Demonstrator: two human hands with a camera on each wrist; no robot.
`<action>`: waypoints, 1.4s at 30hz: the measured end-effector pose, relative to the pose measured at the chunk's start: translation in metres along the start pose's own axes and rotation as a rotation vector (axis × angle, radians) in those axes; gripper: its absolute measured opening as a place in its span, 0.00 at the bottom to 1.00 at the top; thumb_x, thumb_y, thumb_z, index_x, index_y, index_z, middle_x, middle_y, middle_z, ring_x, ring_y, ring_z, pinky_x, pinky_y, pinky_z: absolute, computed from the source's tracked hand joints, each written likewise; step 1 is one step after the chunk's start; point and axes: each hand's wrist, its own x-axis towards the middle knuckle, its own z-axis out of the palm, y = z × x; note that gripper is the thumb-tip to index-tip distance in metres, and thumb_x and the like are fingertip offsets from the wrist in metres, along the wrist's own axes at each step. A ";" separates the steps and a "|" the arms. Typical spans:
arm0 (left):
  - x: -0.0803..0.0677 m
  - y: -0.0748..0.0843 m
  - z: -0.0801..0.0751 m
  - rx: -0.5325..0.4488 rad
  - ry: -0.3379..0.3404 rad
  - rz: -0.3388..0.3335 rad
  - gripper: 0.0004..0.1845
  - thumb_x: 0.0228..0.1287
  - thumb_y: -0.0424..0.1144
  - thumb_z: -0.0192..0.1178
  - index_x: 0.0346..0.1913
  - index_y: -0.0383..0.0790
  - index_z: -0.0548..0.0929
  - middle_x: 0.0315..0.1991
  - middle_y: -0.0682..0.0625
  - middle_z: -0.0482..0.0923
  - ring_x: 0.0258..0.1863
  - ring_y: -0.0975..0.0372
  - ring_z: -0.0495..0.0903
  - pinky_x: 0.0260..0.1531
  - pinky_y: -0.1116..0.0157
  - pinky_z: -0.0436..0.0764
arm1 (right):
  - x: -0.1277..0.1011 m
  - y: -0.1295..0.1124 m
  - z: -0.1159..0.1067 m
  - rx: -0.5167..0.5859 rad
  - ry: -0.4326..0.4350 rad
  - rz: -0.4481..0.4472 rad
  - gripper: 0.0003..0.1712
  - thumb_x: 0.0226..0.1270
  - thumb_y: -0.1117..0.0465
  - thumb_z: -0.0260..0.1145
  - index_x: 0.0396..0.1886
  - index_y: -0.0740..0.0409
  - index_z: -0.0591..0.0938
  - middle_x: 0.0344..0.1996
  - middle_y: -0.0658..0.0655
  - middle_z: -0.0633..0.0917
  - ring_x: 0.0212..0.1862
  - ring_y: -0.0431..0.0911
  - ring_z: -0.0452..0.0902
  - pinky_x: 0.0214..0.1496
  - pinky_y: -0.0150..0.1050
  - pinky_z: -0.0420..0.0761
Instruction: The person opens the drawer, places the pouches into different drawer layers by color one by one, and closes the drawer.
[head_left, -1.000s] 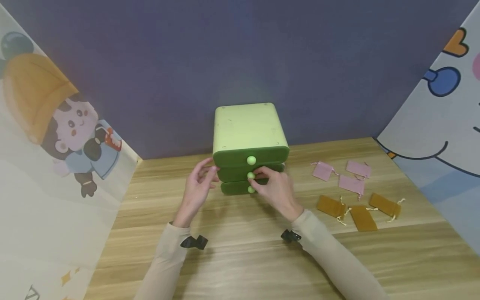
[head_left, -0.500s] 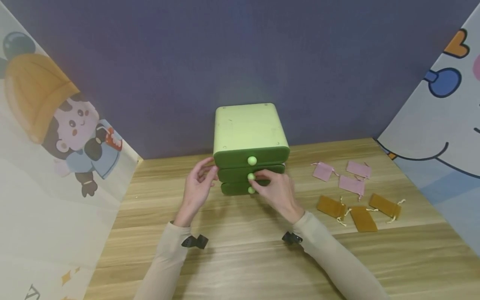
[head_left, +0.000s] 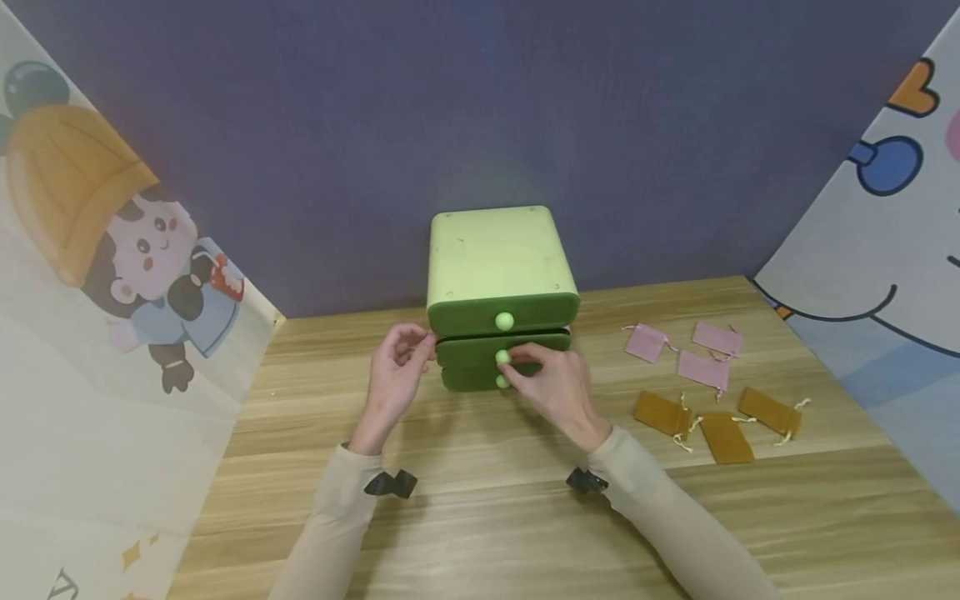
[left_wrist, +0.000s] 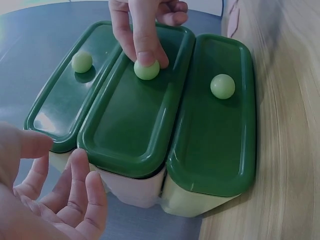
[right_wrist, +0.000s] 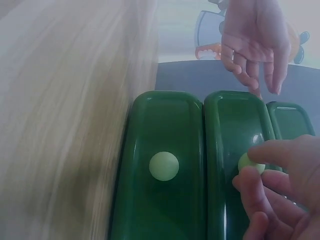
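A small cabinet [head_left: 491, 250] with a pale green body and three dark green drawers stands against the back wall. My right hand [head_left: 557, 387] pinches the round, light green knob [left_wrist: 146, 70] of the middle drawer [left_wrist: 127, 125] between thumb and fingers. That drawer's front sticks out a little beyond the top drawer [head_left: 465, 317] and partly covers the bottom drawer [head_left: 457, 382] in the head view. At the cabinet's left side is my left hand [head_left: 395, 375], fingers loosely bent and holding nothing. Its fingertips are close to the left end of the middle drawer.
To the right of the cabinet, three pink drawstring pouches [head_left: 702, 369] lie on the wooden table [head_left: 465, 517]. Three brown drawstring pouches [head_left: 727, 437] lie nearer the front. A dark blue wall [head_left: 495, 108] rises behind, with cartoon-printed panels [head_left: 150, 275] at both sides.
The middle drawer has come slightly forward, with my right hand on its knob throughout; a dark gap now shows above it. My left hand's fingers have drawn in a little from the cabinet's side.
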 end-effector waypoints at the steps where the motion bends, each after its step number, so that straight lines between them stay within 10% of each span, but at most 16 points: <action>1: 0.000 0.000 0.000 0.000 0.002 0.002 0.12 0.78 0.32 0.61 0.58 0.32 0.81 0.55 0.34 0.85 0.41 0.58 0.86 0.40 0.70 0.86 | -0.001 0.000 0.000 -0.001 -0.002 -0.001 0.13 0.62 0.52 0.81 0.41 0.54 0.94 0.35 0.52 0.95 0.17 0.34 0.79 0.18 0.27 0.66; 17: -0.002 0.000 -0.001 0.033 -0.025 0.013 0.14 0.78 0.33 0.61 0.61 0.35 0.84 0.58 0.38 0.85 0.41 0.60 0.86 0.44 0.65 0.88 | 0.002 0.004 0.000 -0.039 -0.012 0.002 0.13 0.63 0.51 0.82 0.42 0.52 0.93 0.36 0.51 0.95 0.15 0.29 0.60 0.17 0.30 0.60; 42: -0.004 -0.002 0.000 0.010 -0.047 0.027 0.16 0.78 0.31 0.61 0.63 0.35 0.80 0.61 0.36 0.84 0.39 0.64 0.85 0.42 0.71 0.86 | -0.008 0.004 0.001 -0.017 -0.019 -0.029 0.14 0.65 0.52 0.80 0.44 0.54 0.93 0.38 0.53 0.95 0.16 0.30 0.73 0.16 0.28 0.68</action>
